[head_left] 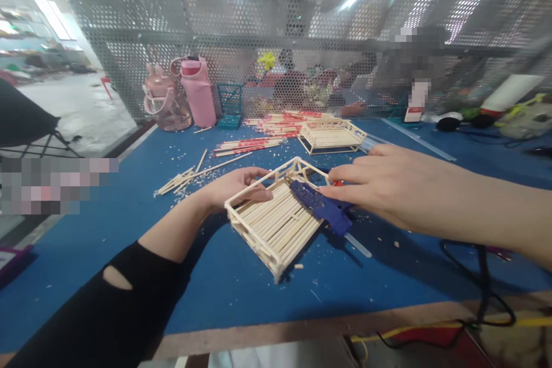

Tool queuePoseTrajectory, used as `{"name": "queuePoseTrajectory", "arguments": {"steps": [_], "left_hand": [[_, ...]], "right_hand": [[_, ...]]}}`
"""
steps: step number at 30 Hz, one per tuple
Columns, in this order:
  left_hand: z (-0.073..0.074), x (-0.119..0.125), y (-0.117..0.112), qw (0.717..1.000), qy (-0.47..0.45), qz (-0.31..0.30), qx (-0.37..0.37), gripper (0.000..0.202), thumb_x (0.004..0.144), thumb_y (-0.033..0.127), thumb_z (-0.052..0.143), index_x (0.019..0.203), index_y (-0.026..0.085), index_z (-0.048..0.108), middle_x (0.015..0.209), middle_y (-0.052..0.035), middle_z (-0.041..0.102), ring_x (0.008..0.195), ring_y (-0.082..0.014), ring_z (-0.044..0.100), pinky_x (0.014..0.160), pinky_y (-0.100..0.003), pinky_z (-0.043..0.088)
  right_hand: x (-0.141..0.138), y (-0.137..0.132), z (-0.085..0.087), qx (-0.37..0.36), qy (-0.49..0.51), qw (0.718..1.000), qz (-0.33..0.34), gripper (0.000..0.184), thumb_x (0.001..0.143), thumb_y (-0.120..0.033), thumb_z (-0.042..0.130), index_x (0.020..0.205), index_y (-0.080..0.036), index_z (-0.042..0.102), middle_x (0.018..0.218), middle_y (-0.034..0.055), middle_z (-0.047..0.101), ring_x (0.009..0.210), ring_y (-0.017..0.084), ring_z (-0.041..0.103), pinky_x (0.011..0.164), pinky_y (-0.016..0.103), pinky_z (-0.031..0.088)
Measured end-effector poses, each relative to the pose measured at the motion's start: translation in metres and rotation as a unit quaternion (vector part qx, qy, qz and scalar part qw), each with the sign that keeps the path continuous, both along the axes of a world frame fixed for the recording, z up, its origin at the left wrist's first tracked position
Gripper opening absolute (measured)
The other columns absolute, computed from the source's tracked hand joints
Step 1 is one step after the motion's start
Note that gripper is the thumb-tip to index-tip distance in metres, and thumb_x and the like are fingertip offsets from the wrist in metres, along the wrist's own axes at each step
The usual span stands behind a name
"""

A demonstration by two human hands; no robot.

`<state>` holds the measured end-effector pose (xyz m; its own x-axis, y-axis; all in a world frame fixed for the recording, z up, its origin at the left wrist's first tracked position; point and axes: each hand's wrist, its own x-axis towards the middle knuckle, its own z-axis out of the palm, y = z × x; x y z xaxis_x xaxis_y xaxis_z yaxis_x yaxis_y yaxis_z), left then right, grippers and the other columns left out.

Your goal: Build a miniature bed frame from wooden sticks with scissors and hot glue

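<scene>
A small tray frame [276, 224] built of thin wooden sticks is tilted above the blue table, one corner toward me. My left hand [245, 188] grips its left side, thumb inside over the slatted floor and fingers outside the rail. In my right hand [366, 181] is a blue hot glue gun [321, 206], its nozzle end near the tray's far corner. A clear glue stick [359, 245] pokes out of the gun's back. The tip of the gun is hard to make out against the sticks.
Behind stands a second stick tray [332, 137]. Red-wrapped stick bundles [288, 125] and loose sticks [179, 179] lie on the blue table [207, 293]. A pink bottle [198, 92], a clear jug [166, 100] and a teal rack [230, 105] line the perforated metal screen. A black cable [483, 276] hangs at right.
</scene>
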<state>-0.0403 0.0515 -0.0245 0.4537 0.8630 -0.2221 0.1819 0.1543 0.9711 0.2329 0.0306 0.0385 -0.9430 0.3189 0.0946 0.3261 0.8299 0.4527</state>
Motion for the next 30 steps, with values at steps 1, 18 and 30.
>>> {"name": "queuePoseTrajectory", "arguments": {"steps": [1,18,30], "left_hand": [[0.0002,0.0002,-0.0002,1.0,-0.005,-0.001,-0.002,0.051,0.066,0.021,0.076,0.112,0.014,0.057,0.076,-0.0016,0.067,0.061,-0.011,0.062,0.058,-0.023,0.047],[-0.0006,0.0003,0.0003,1.0,-0.012,0.004,0.003,0.046,0.066,0.018,0.076,0.109,0.014,0.059,0.072,0.0003,0.067,0.06,-0.0099,0.06,0.056,-0.022,0.044],[0.001,0.001,-0.0007,1.0,-0.012,0.009,-0.011,0.044,0.066,0.019,0.076,0.106,0.014,0.059,0.068,0.0012,0.066,0.055,-0.0093,0.059,0.056,-0.022,0.045]], "right_hand": [[0.0003,-0.0002,-0.0002,0.001,0.0,1.0,0.001,0.041,0.08,-0.006,0.043,0.113,-0.024,0.059,0.092,0.0038,0.066,0.072,0.018,0.056,0.063,0.031,0.028],[0.0066,-0.0028,-0.0017,0.009,0.018,1.0,0.0,0.036,0.082,-0.007,0.042,0.106,-0.023,0.061,0.09,0.0045,0.067,0.067,0.017,0.054,0.062,0.031,0.026],[0.0,0.0025,0.004,0.004,-0.012,1.0,0.004,0.045,0.074,-0.002,0.045,0.11,-0.025,0.061,0.096,0.0041,0.067,0.074,0.017,0.057,0.065,0.031,0.029]]}}
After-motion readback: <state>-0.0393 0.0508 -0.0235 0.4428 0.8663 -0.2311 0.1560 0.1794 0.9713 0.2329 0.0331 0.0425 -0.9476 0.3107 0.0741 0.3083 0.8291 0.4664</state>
